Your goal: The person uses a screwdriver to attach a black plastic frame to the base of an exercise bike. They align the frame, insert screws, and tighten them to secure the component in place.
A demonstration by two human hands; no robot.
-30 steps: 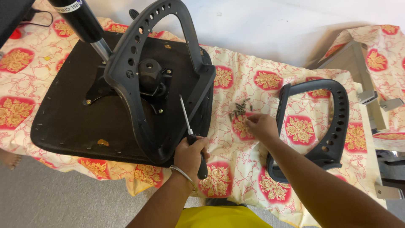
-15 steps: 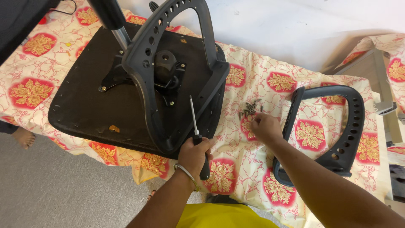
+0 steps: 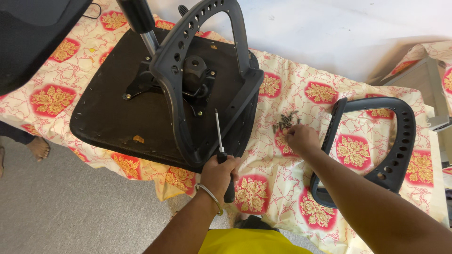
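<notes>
At the far left, a bare foot (image 3: 37,148) of another person shows on the grey floor beside the cloth's edge. On the flower-patterned cloth (image 3: 320,91) lies an upturned black chair seat (image 3: 117,113), its underside facing up, with the chrome gas cylinder (image 3: 141,23) rising from the metal mechanism plate (image 3: 195,77) at its middle. A black perforated armrest loop (image 3: 188,61) stands upright on the seat's near-right edge, arching over the mechanism.

The left hand (image 3: 219,174), a thin bangle at its wrist, is fisted tight round the black handle of a screwdriver (image 3: 221,155); the shaft points up and away, its tip close to the inner side of the armrest's base, though whether it touches a screw cannot be told. The forearm comes up from the bottom edge, roughly straight.

To the right, a small heap of dark screws (image 3: 284,121) lies loose on the cloth. The right hand (image 3: 301,138) rests just beside it, palm down, fingertips drawn together at the heap's near edge; whether a screw is pinched cannot be told. Further right, a second armrest loop (image 3: 391,146) lies flat on the cloth, the right forearm crossing its near-left corner
</notes>
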